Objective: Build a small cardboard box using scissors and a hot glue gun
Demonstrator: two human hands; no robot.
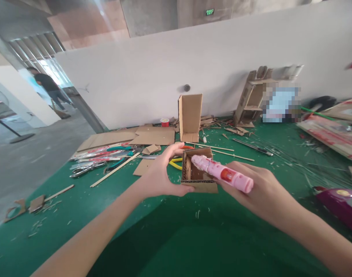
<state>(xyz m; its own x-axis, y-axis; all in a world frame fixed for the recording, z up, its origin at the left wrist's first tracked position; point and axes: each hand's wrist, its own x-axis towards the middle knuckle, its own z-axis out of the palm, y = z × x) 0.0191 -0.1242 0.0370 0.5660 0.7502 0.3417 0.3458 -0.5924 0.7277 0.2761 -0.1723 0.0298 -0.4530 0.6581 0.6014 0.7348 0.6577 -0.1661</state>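
Left hand fingers pinching small cardboard box above green floor, right hand fingers gripping pink glue gun, nozzle prob. touching box's inner wall; keeping box steady w/ left.

A small open cardboard box — held above the green mat — with a pink glue gun angled into it.

pink glue gun with a red-orange band, plain brown little cardboard box, all on a bright green mat. Mid-left there's teal and red handled pliers, yellow handles at centre, magenta thing lower right.
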